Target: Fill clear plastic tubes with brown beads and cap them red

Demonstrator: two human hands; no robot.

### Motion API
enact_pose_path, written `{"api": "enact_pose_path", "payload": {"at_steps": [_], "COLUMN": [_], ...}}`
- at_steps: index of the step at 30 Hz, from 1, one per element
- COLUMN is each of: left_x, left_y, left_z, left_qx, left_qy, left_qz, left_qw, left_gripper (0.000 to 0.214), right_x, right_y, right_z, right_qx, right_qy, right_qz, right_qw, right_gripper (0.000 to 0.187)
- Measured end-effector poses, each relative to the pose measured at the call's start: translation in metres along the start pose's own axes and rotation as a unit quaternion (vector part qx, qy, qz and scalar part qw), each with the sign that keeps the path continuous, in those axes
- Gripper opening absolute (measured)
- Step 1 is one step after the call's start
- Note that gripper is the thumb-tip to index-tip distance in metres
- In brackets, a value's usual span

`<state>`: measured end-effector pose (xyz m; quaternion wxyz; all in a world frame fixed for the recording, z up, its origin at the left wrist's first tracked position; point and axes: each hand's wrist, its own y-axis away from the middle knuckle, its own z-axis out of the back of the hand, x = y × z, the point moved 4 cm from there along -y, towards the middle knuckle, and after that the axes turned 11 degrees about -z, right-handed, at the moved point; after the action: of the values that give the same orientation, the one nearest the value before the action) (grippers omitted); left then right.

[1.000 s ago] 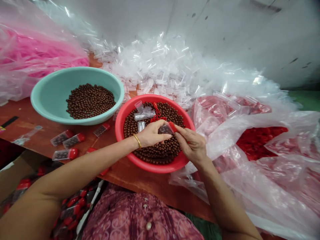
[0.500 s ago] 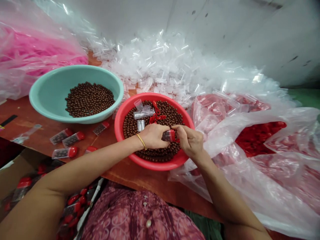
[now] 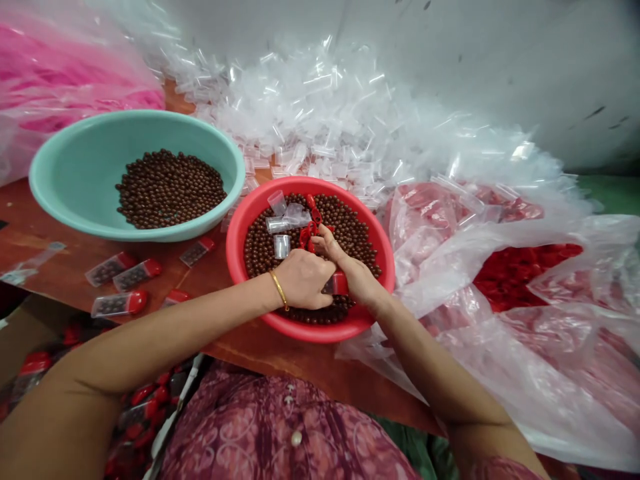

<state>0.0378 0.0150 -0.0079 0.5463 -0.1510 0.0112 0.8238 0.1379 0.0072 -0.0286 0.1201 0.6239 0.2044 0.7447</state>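
Head cam: my L hand (image 3: 303,280) is curled tight round a small clear plastic tube w/ red cap (image 3: 338,284) low over the round red plastic bowl (image 3: 231,247) of brown beads (image 3: 356,233), while my R hand (image 3: 357,275) stretches fingers (image 3: 330,241) to loose red caps (image 3: 307,235), can't tell its grip.
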Motion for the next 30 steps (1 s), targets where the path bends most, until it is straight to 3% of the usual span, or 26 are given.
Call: {"api": "enact_pose_path", "payload": {"at_steps": [6, 10, 12, 15, 18, 20, 22, 25, 27, 30], "left_x": [-0.002, 0.000, 0.005, 0.027, 0.055, 0.063, 0.059, 0.040, 0.026, 0.020], "left_y": [-0.001, 0.023, 0.060, 0.145, 0.225, 0.249, 0.241, 0.180, 0.123, 0.047], "left_z": [0.003, 0.034, 0.055, 0.076, 0.077, 0.082, 0.092, 0.100, 0.091, 0.055], "left_qx": [0.001, -0.049, -0.076, -0.043, 0.044, 0.039, 0.012, -0.019, 0.002, 0.102], "left_qy": [-0.027, -0.075, -0.121, -0.217, -0.177, -0.160, -0.174, -0.185, -0.173, -0.107], "left_qz": [-0.011, 0.054, 0.114, 0.243, 0.303, 0.296, 0.274, 0.214, 0.152, 0.126], "left_qw": [1.000, 0.995, 0.983, 0.945, 0.935, 0.941, 0.946, 0.959, 0.973, 0.981], "left_gripper": [0.031, 0.025, 0.021, 0.024, 0.024, 0.026, 0.032, 0.038, 0.037, 0.037], "right_x": [0.002, 0.007, 0.012, 0.016, 0.012, 0.010, 0.011, 0.016, 0.021, 0.027], "right_y": [0.000, -0.017, -0.024, -0.027, -0.027, -0.023, -0.019, -0.018, -0.023, -0.032], "right_z": [-0.009, 0.007, 0.030, 0.059, 0.055, 0.037, 0.014, -0.005, -0.003, 0.008], "right_qx": [-0.013, -0.016, -0.095, -0.196, -0.151, -0.095, -0.047, -0.058, -0.123, -0.196], "right_qy": [-0.025, 0.008, 0.127, 0.358, 0.501, 0.557, 0.606, 0.656, 0.654, 0.623], "right_qz": [0.010, 0.014, 0.050, 0.094, 0.128, 0.177, 0.220, 0.195, 0.134, 0.071], "right_qw": [1.000, 1.000, 0.986, 0.908, 0.843, 0.806, 0.763, 0.727, 0.734, 0.754], "right_gripper": [0.071, 0.078, 0.065, 0.030, 0.023, 0.026, 0.030, 0.030, 0.032, 0.044]}}
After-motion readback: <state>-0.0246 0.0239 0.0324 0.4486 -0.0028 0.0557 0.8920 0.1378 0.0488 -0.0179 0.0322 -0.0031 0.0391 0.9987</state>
